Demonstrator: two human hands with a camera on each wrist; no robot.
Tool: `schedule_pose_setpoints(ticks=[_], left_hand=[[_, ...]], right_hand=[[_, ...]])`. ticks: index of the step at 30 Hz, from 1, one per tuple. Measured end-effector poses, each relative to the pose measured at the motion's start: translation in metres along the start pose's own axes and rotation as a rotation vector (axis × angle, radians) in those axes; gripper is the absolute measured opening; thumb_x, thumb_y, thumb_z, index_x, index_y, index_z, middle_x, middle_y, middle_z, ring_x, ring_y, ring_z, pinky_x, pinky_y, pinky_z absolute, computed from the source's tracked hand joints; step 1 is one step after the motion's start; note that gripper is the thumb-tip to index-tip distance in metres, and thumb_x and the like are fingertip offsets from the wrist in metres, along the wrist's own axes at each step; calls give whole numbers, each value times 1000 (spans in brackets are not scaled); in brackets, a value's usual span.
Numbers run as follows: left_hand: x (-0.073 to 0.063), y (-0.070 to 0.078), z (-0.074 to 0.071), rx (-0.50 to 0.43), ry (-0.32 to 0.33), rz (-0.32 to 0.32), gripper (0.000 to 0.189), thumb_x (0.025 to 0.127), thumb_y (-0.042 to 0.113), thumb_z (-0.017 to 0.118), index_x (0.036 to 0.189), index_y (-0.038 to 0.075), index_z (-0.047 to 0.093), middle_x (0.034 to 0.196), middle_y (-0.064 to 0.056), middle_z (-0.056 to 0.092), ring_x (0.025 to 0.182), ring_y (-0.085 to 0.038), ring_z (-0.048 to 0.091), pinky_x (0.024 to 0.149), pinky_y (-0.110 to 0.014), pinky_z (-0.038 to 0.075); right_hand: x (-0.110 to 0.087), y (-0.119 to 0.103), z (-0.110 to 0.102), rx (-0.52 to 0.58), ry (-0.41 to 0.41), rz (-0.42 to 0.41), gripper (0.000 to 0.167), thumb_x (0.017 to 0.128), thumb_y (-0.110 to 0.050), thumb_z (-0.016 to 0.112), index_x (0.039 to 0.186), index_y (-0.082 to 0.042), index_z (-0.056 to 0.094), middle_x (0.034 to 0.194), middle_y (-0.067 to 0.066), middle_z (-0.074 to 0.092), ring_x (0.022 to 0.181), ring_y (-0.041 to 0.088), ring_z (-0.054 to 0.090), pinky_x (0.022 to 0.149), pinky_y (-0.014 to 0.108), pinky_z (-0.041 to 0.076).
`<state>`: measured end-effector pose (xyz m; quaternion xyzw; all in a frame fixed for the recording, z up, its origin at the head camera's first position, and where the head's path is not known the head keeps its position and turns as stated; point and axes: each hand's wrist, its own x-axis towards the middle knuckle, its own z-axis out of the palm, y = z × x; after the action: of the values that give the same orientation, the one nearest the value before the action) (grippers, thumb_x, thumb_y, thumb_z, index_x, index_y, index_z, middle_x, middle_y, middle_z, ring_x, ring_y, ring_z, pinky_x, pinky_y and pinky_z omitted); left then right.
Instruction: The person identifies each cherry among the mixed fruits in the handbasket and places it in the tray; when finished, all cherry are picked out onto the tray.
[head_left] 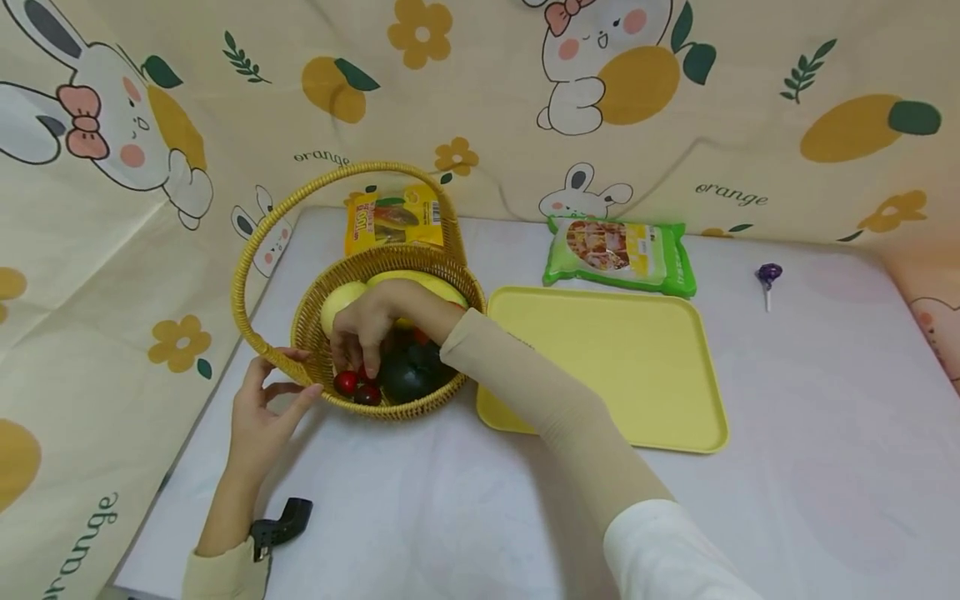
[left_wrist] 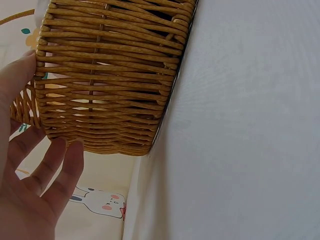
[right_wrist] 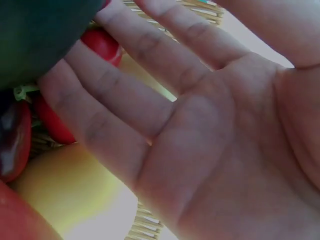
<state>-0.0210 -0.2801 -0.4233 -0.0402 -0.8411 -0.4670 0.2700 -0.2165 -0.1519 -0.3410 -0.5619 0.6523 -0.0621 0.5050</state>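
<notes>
A woven basket [head_left: 420, 408] with a tall hoop handle holds several fruits. My left hand [head_left: 262, 412] holds the basket's left rim at the foot of the handle; in the left wrist view its thumb and fingers [left_wrist: 47, 170] lie against the wicker. My right hand [head_left: 371, 321] is down inside the basket, fingers pointing at the dark red cherries [head_left: 346, 382]. A dark green round fruit [head_left: 414, 372] lies beside it, hiding some fingertips in the right wrist view. There the fingers [right_wrist: 115, 95] look fairly straight. A pale yellow round fruit [head_left: 341, 302] and a long yellow fruit [head_left: 427, 285] lie behind.
Right of the basket lies a yellow tray [head_left: 615, 367]. Behind the tray is a green food packet [head_left: 622, 254], and a yellow packet [head_left: 393, 218] stands behind the basket. A purple lollipop [head_left: 768, 275] lies at the far right. Printed cloth walls [head_left: 480, 92] enclose the table.
</notes>
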Motion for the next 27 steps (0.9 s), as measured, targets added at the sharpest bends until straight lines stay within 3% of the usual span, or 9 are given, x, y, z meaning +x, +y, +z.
schedule_pose_setpoints(ticks=[6,11,15,18,21,24,27], left_hand=[[3,28,0,-4,1,3,51,77,-22,70,123,-17,48,114,-29,58,112,-8,53,79,-15,50],[3,32,1,2,0,3,52,78,-19,71,125,-15,48,115,-28,58,114,-7,52,81,-14,49],[3,30,2,12,-5,-5,54,78,-19,71,126,-14,48,116,-27,58,114,-6,52,81,-14,49],[2,19,3,6,-6,-4,55,77,-20,72,126,-14,48,117,-27,58,114,-8,52,81,-14,49],[0,4,3,-9,0,2,57,76,-21,72,127,-12,49,119,-25,59,115,-10,52,81,-15,50],[-2,-5,3,-28,8,6,57,76,-21,72,128,-11,50,120,-20,61,116,-11,52,81,-15,50],[-3,-5,2,-42,11,-2,57,76,-19,73,128,-9,51,121,-16,62,117,-13,52,81,-15,50]], right_hand=[[2,7,3,33,13,-92,29,85,1,76,114,2,68,99,4,65,90,12,57,78,22,49],[-2,10,3,86,48,-141,22,85,4,75,106,2,72,95,3,66,87,11,55,76,23,49],[-21,10,0,141,141,-284,22,84,4,75,106,3,71,103,10,68,88,15,57,83,27,51],[-56,6,2,154,319,-402,25,85,-2,75,110,2,70,107,10,67,90,19,58,87,32,53],[-103,9,15,154,573,-437,29,88,-9,76,114,0,68,107,8,67,88,21,59,81,33,53],[-144,27,36,128,801,-365,32,89,-15,76,118,-4,66,105,2,67,86,18,58,74,30,51],[-171,60,58,124,950,-271,30,88,-13,77,114,-6,65,104,2,67,87,17,57,77,34,49]])
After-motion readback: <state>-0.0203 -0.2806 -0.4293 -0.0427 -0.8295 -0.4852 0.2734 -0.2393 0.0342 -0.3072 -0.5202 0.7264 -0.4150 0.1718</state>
